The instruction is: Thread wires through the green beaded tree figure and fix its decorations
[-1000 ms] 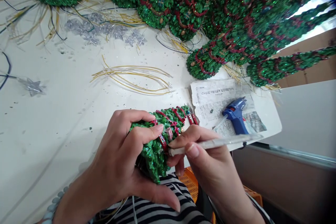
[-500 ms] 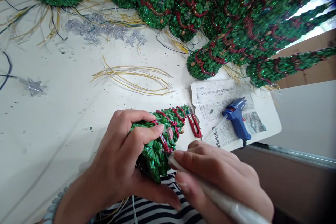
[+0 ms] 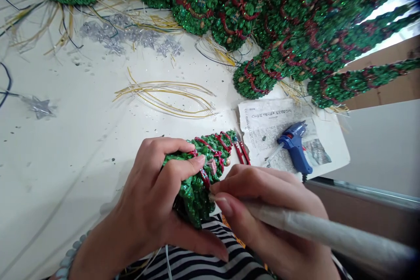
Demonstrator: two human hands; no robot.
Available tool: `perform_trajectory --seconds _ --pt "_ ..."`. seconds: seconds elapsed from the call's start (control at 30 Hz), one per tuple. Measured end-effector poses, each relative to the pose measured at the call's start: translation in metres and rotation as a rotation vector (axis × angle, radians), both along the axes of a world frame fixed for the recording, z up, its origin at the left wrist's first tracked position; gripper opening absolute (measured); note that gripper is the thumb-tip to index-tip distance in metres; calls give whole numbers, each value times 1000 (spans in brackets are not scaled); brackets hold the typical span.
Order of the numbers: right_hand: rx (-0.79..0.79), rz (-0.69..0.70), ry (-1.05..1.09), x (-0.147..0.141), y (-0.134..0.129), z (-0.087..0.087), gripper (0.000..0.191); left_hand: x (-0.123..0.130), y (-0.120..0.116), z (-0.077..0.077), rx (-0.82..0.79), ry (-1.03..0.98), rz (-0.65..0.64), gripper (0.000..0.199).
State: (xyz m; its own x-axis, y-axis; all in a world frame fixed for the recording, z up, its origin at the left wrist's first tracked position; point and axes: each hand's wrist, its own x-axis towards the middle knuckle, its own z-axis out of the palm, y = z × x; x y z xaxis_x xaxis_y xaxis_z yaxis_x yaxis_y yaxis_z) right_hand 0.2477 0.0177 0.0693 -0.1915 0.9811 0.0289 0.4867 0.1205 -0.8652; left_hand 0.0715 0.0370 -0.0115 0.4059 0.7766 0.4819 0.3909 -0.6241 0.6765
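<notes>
The left hand [image 3: 147,188] gripped the glitter-green miniature Christmas tree [image 3: 200,181] at six o'clock on the surface [image 3: 65,140]; the right hand [image 3: 265,205] pinched a pale rod [image 3: 321,227] against it, where a slip could snag the red garland [image 3: 204,177].

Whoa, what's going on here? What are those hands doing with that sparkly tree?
A person's left hand grips a small glittery green tree, and their right hand holds a long white stick with its tip at the tree. A blue glue gun lies on newspaper, with red snips at the paper's edge. More glittery trees are piled beyond, with silver stars and yellow wires on the white table.
</notes>
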Motion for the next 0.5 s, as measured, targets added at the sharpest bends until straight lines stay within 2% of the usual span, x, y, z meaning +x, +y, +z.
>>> perform_trajectory --seconds 0.17,0.3,0.5 --pt "-216 54 104 5 10 0 24 -1 2 -3 83 32 -34 82" --pt "-398 57 285 5 17 0 29 -4 4 -4 98 45 -55 84" --pt "-609 -37 508 4 21 -4 34 -4 4 -2 57 18 -53 82"
